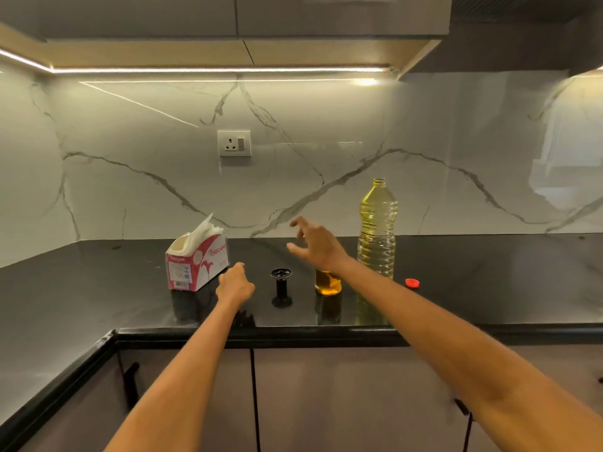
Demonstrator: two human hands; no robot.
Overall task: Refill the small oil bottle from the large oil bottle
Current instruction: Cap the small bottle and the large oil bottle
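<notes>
Both bottles stand uncapped on the glossy black stone tabletop (pixel 489 288). The tall clear ribbed plastic bottle of pale yellow oil (pixel 377 230) is upright at 2 o'clock from frame centre, mouth bare, oil near the shoulder. Its small red screw cap (pixel 412 283) lies just beside its base at 4 o'clock. The small glass bottle with amber oil (pixel 328 283) sits close beside the large bottle's 8 o'clock side; only its lower part shows, because your right wrist hides the neck. The black spool-shaped stopper (pixel 281 287) stands at the small bottle's 9 o'clock.

Hands: your right hand (pixel 315 244) hovers above the small bottle, fingers spread and loosely bent, grasping nothing. Your left hand (pixel 235 283) is low over the tabletop at the stopper's 9 o'clock, fingers curled under, nothing visible in it.

Judged step: caps are off, pouring not yet begun; the next thing is to take up the large bottle.

Notes for doing it well:
- Grip the large bottle around the ribbed middle, not the soft shoulder. It is nearly full, so a squeeze could push oil out.
- Steady the small bottle low on its glass with your left hand.
- Bring the mouth close over the small neck before tilting, then tilt slowly. The small opening probably takes only a thin stream.
- The pink-and-white cardboard tissue box (pixel 195 261) at 9 o'clock is within reach for drips.
</notes>
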